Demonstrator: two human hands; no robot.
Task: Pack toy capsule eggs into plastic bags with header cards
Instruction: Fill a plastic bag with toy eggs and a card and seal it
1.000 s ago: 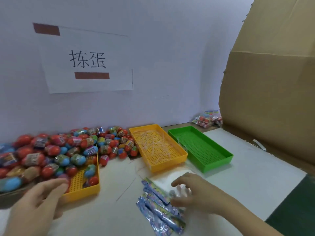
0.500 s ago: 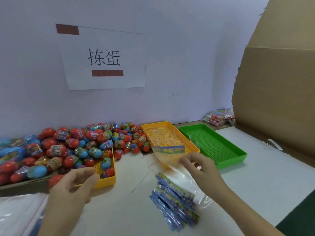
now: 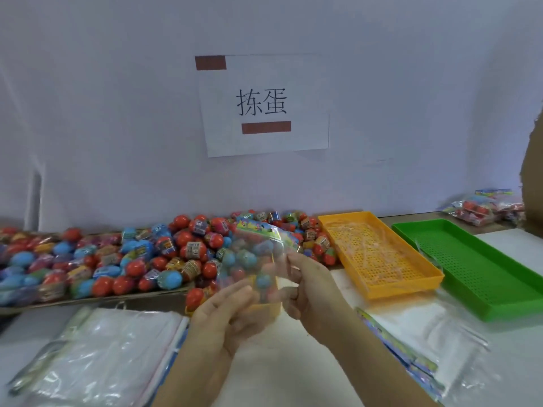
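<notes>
I hold a clear plastic bag (image 3: 258,259) with a colourful header card (image 3: 260,229) upright in front of me. My right hand (image 3: 308,286) pinches its right edge. My left hand (image 3: 226,312) grips its lower part from below, fingers blurred. Behind the bag, and showing through it, a big pile of red and blue capsule eggs (image 3: 132,259) lies along the wall. I cannot tell whether any egg is inside the bag. A small yellow tray (image 3: 266,308) sits just under my hands, mostly hidden.
A stack of empty header-card bags (image 3: 411,348) lies at the right front, and clear plastic bags (image 3: 102,353) lie at the left front. A yellow tray (image 3: 382,286) and a green tray (image 3: 482,289) stand to the right. Packed bags (image 3: 482,211) lie by a cardboard box (image 3: 533,171).
My right hand lifted one bag off the stack and brought it left and up. My left hand came in and took hold of it. The view turned to the left.
</notes>
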